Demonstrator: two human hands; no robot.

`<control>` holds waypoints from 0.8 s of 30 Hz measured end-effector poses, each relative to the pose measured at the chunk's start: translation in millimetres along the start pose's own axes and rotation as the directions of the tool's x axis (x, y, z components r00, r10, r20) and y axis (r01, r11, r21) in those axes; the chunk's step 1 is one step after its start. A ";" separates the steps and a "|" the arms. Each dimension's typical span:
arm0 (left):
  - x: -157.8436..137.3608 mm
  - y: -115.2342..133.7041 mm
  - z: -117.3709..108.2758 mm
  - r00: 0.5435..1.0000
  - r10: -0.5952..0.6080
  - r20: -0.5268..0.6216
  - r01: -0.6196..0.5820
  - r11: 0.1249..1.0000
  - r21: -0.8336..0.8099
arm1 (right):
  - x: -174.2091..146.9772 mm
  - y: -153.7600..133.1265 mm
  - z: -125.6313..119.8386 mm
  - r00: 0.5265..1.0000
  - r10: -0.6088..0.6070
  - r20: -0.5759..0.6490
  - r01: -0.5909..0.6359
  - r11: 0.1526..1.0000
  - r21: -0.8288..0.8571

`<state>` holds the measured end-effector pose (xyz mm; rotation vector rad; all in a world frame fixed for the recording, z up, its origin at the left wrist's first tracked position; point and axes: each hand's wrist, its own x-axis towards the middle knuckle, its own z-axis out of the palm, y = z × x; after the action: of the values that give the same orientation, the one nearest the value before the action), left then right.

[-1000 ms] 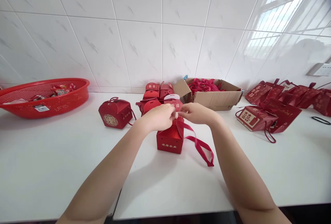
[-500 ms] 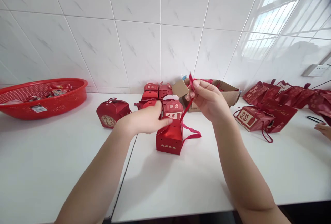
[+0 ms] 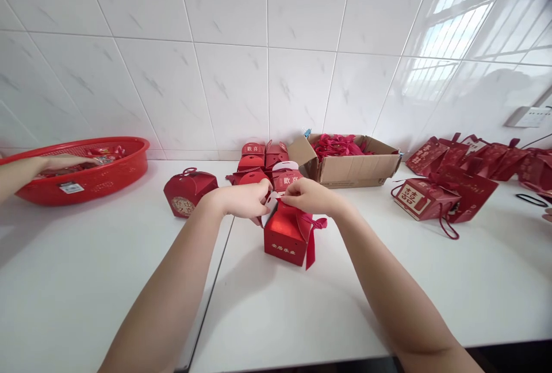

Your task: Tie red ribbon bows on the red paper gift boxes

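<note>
The red gift box (image 3: pixel 284 243) stands upright on the white surface (image 3: pixel 345 304), directly below and between the person's 2 hands, its gold-lettered front facing the wearer. It looks close to cubic, so no clear long axis shows; the front edge runs left to right, with the right end slightly nearer the wearer.

The left hand (image 3: pixel 248 199) is at the box's upper left, fingers against a raised flap (image 3: pixel 271 210) whose white inner side shows. The right hand (image 3: pixel 309 196) reaches over the top from the right, thumb and fingertips drawn close together at the flaps' upper edge. Neither grip is open wide, but I cannot tell whether either is clamped on card, since the contact is partly hidden.

The left hand is the nearer to that raised flap. The crimson ribbon (image 3: pixel 311 249) hangs down the box's right side, below the right hand and clear of both.

Behind the box sit more red boxes (image 3: pixel 252 161); the cardboard carton (image 3: pixel 357 170) of ribbons stands beyond, to the right.
</note>
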<state>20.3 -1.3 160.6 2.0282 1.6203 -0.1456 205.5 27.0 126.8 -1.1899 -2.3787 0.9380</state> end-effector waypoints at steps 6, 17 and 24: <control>1.1 -1.0 2.3 0.998 0.060 0.008 -0.058 0.991 -0.119 | 8.4 5.0 8.9 0.999 0.002 0.037 -0.003 0.999 0.038; -8.2 5.1 -0.7 0.999 0.048 -0.009 -0.048 0.993 -0.104 | 13.2 8.1 10.2 0.997 0.053 0.048 -0.056 0.996 0.064; -12.2 3.7 -2.5 0.997 0.068 -0.038 -0.071 0.994 -0.081 | 11.4 9.2 4.4 0.996 0.051 0.077 -0.057 0.996 0.072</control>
<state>19.8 -11.4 168.9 2.0319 1.5485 -0.0181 201.6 38.4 117.2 -1.2173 -2.3573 1.0968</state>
